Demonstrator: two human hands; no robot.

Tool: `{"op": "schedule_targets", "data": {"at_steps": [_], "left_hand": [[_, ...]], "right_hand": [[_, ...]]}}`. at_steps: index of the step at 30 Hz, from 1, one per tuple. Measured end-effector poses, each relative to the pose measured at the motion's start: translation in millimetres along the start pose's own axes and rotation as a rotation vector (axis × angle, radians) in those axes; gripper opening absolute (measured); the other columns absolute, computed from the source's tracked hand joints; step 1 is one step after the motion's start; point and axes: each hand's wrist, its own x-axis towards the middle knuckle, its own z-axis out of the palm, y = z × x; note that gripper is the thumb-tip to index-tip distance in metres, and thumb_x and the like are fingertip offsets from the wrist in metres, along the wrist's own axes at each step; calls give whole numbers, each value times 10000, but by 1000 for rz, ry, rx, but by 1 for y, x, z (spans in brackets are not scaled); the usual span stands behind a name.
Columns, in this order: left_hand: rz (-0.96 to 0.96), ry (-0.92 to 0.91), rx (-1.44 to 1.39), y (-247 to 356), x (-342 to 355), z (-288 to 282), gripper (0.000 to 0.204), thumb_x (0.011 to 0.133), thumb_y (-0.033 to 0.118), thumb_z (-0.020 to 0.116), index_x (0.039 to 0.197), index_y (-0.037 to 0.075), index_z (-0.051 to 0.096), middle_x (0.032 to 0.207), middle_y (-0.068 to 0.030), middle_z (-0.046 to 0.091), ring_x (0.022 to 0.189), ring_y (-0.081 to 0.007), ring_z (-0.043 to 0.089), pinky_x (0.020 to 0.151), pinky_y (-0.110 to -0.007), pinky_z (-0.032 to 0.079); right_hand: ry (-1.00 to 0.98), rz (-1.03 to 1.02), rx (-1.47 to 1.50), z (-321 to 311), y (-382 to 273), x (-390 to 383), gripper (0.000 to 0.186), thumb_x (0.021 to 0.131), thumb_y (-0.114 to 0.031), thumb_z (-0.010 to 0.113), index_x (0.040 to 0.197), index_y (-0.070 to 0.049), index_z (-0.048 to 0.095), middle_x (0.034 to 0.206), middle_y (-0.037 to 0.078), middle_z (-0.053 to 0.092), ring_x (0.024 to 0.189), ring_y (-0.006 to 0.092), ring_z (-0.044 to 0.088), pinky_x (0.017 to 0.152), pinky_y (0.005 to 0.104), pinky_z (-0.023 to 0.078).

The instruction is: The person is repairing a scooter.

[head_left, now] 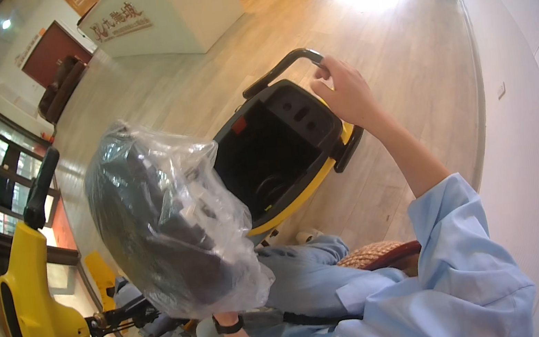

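The black handle of a yellow-and-black machine is gripped by the right hand, its fingers curled around the bar. A dark object — wrapped in a clear bag — is seen just left of the machine. The left hand is mostly hidden under the bag; whether it is closed cannot be told. A yellow frame is seen at far left.

A dark, bulky object in clear plastic blocks the left end of a black, yellow-rimmed panel; past the right hand, pale wood-plank floor offers passage to its edge at a white wall.
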Motion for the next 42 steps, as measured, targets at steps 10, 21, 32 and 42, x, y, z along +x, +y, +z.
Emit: {"op": "schedule_targets", "data": {"at_steps": [10, 21, 32, 42], "left_hand": [[69, -230, 178, 43, -34, 26, 312, 882, 180, 737, 1139, 66, 602, 1155, -134, 637, 1088, -333, 590, 902, -442, 441], [473, -1095, 78, 176, -32, 157, 316, 914, 293, 731, 1141, 83, 671, 1128, -97, 717, 1031, -297, 681, 869, -437, 521], [656, -806, -346, 251, -25, 199, 222, 896, 189, 739, 1086, 81, 701, 1034, -97, 706, 991, -302, 678, 839, -438, 523], [937, 157, 271, 257, 28, -16, 280, 860, 252, 769, 1098, 120, 703, 1106, -59, 725, 1073, -296, 651, 866, -463, 512]], "right_hand": [[-79, 304, 162, -1, 86, 31, 391, 1020, -376, 658, 999, -14, 513, 841, 163, 670, 787, 289, 683, 735, 422, 528], [-74, 292, 168, 7, 90, 23, 337, 1069, -311, 614, 953, -20, 489, 779, 133, 561, 722, 231, 564, 673, 396, 462], [5, 247, 78, 7, 90, 24, 333, 1056, -341, 592, 967, -25, 537, 799, 183, 623, 799, 354, 634, 745, 479, 486], [-268, -586, -284, 24, 51, 54, 190, 1017, -287, 608, 953, -115, 660, 984, 68, 698, 1088, 276, 633, 952, 445, 465]]}}
